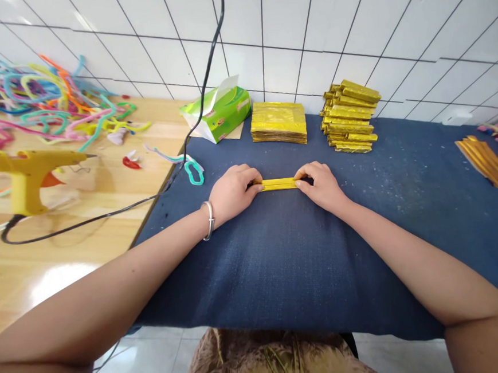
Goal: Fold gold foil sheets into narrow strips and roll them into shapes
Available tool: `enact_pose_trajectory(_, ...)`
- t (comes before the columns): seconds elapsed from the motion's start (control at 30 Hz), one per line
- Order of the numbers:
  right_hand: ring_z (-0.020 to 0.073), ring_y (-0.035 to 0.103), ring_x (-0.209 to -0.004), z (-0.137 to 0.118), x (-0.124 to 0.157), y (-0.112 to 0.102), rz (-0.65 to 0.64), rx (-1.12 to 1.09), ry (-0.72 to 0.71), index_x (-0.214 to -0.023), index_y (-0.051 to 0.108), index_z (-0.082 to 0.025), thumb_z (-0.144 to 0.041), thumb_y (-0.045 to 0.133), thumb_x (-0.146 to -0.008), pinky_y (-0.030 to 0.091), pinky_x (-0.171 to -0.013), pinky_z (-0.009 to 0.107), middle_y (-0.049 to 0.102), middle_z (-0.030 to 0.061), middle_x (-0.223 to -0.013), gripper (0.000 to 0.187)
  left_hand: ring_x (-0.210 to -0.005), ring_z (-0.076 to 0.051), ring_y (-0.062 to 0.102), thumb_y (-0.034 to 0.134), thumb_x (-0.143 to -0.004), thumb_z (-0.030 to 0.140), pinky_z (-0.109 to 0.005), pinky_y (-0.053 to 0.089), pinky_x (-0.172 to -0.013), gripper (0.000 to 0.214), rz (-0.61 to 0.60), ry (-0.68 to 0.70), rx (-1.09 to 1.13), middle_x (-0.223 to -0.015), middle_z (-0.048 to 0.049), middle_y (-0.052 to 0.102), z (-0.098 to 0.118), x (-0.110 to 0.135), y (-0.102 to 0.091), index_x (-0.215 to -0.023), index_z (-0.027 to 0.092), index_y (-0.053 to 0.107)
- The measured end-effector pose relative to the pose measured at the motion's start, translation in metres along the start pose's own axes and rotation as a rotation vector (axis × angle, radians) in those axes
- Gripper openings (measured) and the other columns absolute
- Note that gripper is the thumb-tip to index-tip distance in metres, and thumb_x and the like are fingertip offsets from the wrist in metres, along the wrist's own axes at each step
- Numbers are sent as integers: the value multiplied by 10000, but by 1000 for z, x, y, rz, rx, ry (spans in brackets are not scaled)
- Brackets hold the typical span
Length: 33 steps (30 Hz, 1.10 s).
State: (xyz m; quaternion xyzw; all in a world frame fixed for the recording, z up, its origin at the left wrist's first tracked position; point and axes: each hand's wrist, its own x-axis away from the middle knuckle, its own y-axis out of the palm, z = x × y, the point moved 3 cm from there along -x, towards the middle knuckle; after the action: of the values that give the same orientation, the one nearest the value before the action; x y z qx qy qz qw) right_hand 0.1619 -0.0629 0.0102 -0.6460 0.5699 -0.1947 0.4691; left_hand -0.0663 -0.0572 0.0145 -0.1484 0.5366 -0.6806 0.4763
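Note:
A narrow folded strip of gold paper (279,184) lies crosswise on the dark blue cloth (280,253). My left hand (234,193) pinches its left end between thumb and fingers, a silver bangle at the wrist. At the other end, my right hand (321,185) grips the strip the same way. Behind the hands sits a neat stack of flat gold paper sheets (278,122). To the right of that rises a pile of folded gold paper strips (350,118).
A yellow glue gun (28,175) rests on the wooden table at left, its black cord (204,86) running up past a green tissue pack (230,110). Colourful pipe cleaners (48,99) heap behind it. More folded gold pieces (486,159) lie far right. A tiled wall stands behind.

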Motion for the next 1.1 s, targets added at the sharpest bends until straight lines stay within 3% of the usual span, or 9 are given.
enact_pose_trajectory(0.1,202,532,-875,1,-1,2,-12,-11,14,-875,640,-252,-215,572,-776,356,-818,359,637,18,-899,125,-832,-177,515,571,-827,262,-326,442,-785,85,-6,-18,7,-843,-28,577,-1,-2,2,-857,195,613)
enact_pose_trajectory(0.2,205,529,-912,-1,1,2,12,-5,-24,-898,654,-263,-206,556,-800,349,-841,369,639,16,-915,150,-911,-184,517,553,-837,242,-326,452,-808,141,13,-8,13,-970,-38,574,2,0,2,-958,214,618)
enact_pose_trajectory(0.3,209,514,-939,-6,5,2,34,40,-71,-963,678,-275,-212,517,-847,350,-839,371,628,34,-961,208,-990,-191,500,497,-870,205,-330,447,-848,241,39,57,-48,-1113,-52,548,9,2,0,-1080,229,610)
enact_pose_trajectory(0.43,219,494,-945,-10,8,2,18,99,-95,-1031,692,-286,-236,474,-893,364,-798,368,616,57,-979,263,-997,-205,495,422,-912,183,-351,426,-842,317,-7,182,-205,-1144,-63,581,18,4,-2,-1162,239,607)
enact_pose_trajectory(0.73,228,477,-930,-10,7,3,8,156,-110,-1099,682,-296,-247,449,-909,370,-763,383,606,71,-981,304,-1145,-224,479,402,-922,152,-370,384,-811,400,-81,277,-357,-1301,-43,565,23,7,1,-1277,270,541)
enact_pose_trajectory(1.1,231,464,-963,-13,11,2,34,204,-133,-1185,634,-321,-261,428,-931,371,-787,385,608,70,-1004,332,-1163,-226,488,398,-934,173,-376,374,-858,401,-138,261,-319,-1346,-36,543,19,7,6,-1314,242,505)
